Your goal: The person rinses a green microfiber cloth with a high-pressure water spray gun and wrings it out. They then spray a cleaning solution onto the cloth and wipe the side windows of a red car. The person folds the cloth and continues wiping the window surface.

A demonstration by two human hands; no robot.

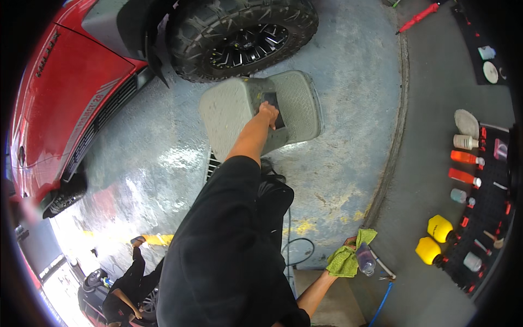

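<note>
My left hand (268, 113) reaches forward and down to a grey plastic step stool (231, 111). Its fingers hook into the dark recess between the upper and lower steps. The stool stands on the wet floor close to a large black off-road tyre (239, 41). Low on the right, my right hand (349, 243) grips a green microfibre cloth (343, 262). A clear spray bottle with purplish liquid (365, 260) is held along with the cloth; the hand's fingers are mostly covered by it.
The red pickup (71, 92) fills the left side. On the right wall hang several bottles, including yellow pump sprayers (429, 250). A dark hose (299, 248) and a blue hose (383, 302) lie low. Another person (128, 297) sits at the lower left.
</note>
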